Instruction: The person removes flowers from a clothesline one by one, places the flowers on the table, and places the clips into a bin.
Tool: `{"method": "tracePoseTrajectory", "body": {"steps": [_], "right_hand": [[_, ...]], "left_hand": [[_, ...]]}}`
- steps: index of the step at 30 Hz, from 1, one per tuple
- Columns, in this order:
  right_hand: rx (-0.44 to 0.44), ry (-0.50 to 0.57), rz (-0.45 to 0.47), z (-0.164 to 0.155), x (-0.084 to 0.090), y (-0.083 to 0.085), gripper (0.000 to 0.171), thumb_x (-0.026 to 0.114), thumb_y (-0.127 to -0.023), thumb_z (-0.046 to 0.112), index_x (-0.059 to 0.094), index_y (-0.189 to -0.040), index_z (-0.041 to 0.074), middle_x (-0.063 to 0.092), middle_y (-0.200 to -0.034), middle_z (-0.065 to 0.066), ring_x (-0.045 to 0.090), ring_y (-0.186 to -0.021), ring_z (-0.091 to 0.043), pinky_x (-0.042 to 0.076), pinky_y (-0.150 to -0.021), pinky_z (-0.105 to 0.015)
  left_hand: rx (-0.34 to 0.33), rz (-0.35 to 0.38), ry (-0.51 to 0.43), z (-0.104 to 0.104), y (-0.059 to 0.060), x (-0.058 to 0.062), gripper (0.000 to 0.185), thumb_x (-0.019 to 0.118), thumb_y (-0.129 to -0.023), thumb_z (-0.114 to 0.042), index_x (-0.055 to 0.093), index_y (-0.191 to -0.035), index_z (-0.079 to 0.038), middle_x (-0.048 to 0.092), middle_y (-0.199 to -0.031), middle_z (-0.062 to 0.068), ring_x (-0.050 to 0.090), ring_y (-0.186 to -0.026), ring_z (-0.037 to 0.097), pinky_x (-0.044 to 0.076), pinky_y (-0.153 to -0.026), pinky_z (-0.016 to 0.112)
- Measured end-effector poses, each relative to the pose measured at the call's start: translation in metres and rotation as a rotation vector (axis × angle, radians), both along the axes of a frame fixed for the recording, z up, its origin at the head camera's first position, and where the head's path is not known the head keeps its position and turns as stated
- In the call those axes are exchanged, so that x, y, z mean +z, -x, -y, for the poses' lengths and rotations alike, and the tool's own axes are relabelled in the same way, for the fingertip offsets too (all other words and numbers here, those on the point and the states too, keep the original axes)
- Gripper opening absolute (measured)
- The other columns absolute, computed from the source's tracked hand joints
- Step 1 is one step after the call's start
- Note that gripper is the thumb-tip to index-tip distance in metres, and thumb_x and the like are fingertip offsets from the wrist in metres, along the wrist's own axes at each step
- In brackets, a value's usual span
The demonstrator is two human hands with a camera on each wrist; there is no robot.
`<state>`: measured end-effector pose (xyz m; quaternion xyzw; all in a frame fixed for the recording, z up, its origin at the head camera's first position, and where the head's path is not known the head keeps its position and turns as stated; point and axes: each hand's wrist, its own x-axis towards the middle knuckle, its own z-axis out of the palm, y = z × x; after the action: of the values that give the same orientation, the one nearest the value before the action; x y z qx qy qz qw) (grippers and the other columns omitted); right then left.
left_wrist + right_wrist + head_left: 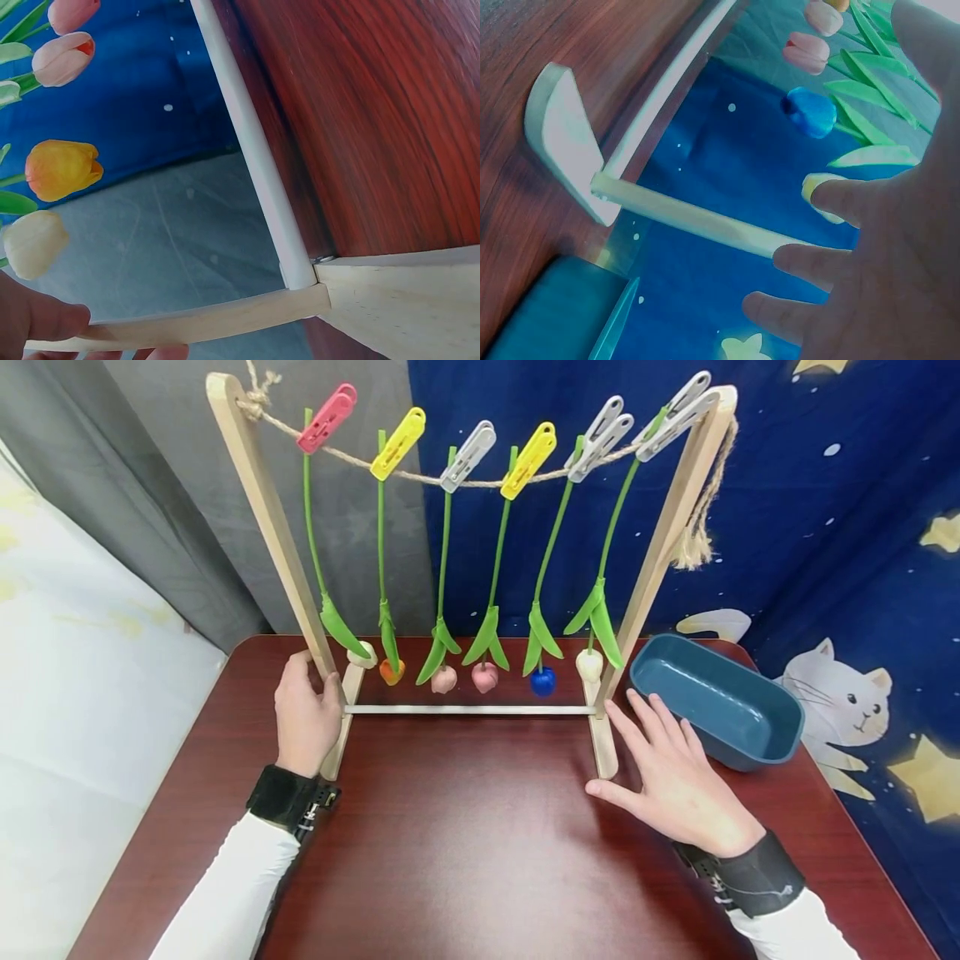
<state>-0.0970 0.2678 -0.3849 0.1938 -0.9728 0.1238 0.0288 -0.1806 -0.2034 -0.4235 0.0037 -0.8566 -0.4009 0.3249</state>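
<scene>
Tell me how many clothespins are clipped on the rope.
6, left to right along the rope: pink clothespin, yellow clothespin, grey clothespin, second yellow clothespin, then two more grey ones near the right post. None seem hidden.

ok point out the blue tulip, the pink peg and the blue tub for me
blue tulip [543,681], head view, on the middle of the flower head
pink peg [327,417], head view, on the middle of the peg's body
blue tub [780,733], head view, on its near outer wall
</scene>
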Motion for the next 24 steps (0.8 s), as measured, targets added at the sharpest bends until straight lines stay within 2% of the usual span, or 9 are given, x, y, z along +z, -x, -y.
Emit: {"method": "tracePoseTrajectory", "body": {"steps": [12, 16, 18, 20, 22, 24], "right_hand": [[0.046, -0.008, -0.009, 0.014, 0.007, -0.001, 0.107, 0.066, -0.09, 0.076, 0.023, -0.171, 0.021, 0.021, -0.173, -0.019, 0.017, -0.158, -0.047, 0.022, -0.117, -0.076], [0.089, -0.007, -0.009, 0.025, 0.016, 0.001, 0.107, 0.064, -0.09, 0.079, 0.029, -0.169, 0.017, 0.031, -0.17, -0.019, 0.035, -0.152, -0.044, 0.034, -0.115, -0.07], [0.121, 0.01, -0.02, 0.033, 0.024, 0.003, 0.104, 0.063, -0.09, 0.079, 0.035, -0.167, 0.016, 0.042, -0.164, -0.017, 0.051, -0.141, -0.04, 0.045, -0.11, -0.064], [0.16, 0.035, -0.046, 0.041, 0.036, 0.003, 0.1, 0.066, -0.09, 0.077, 0.042, -0.164, 0.015, 0.055, -0.154, -0.013, 0.065, -0.123, -0.031, 0.054, -0.101, -0.057], [0.204, 0.059, -0.095, 0.05, 0.051, 0.005, 0.093, 0.071, -0.09, 0.073, 0.049, -0.159, 0.015, 0.066, -0.14, -0.008, 0.071, -0.101, -0.022, 0.06, -0.091, -0.05], [0.265, 0.086, -0.173, 0.058, 0.068, 0.008, 0.085, 0.076, -0.09, 0.066, 0.056, -0.154, 0.014, 0.071, -0.129, -0.006, 0.07, -0.089, -0.018, 0.062, -0.083, -0.046]], "left_hand": [[-0.02, -0.017, -0.004, -0.002, -0.001, 0.002, 0.031, 0.066, -0.1, 0.001, 0.057, -0.129, 0.008, 0.063, -0.111, 0.025, 0.067, -0.091, 0.037, 0.051, -0.074, 0.046], [-0.022, -0.015, -0.004, 0.001, -0.002, 0.002, 0.032, 0.066, -0.1, 0.0, 0.057, -0.13, 0.008, 0.064, -0.111, 0.025, 0.067, -0.092, 0.038, 0.052, -0.074, 0.046], [-0.02, 0.0, -0.003, 0.002, -0.003, 0.003, 0.034, 0.066, -0.1, 0.0, 0.056, -0.132, 0.008, 0.064, -0.112, 0.025, 0.067, -0.092, 0.038, 0.053, -0.075, 0.047], [-0.014, 0.012, 0.002, 0.002, -0.005, 0.006, 0.037, 0.065, -0.1, 0.0, 0.055, -0.135, 0.007, 0.063, -0.114, 0.024, 0.067, -0.093, 0.037, 0.054, -0.075, 0.047], [-0.012, 0.012, -0.005, 0.002, -0.008, 0.01, 0.041, 0.063, -0.098, -0.001, 0.054, -0.138, 0.005, 0.062, -0.117, 0.022, 0.067, -0.095, 0.035, 0.054, -0.078, 0.047], [-0.008, -0.015, -0.015, 0.0, -0.012, 0.017, 0.045, 0.062, -0.096, -0.001, 0.052, -0.139, 0.004, 0.061, -0.12, 0.021, 0.065, -0.099, 0.034, 0.053, -0.082, 0.047]]}}
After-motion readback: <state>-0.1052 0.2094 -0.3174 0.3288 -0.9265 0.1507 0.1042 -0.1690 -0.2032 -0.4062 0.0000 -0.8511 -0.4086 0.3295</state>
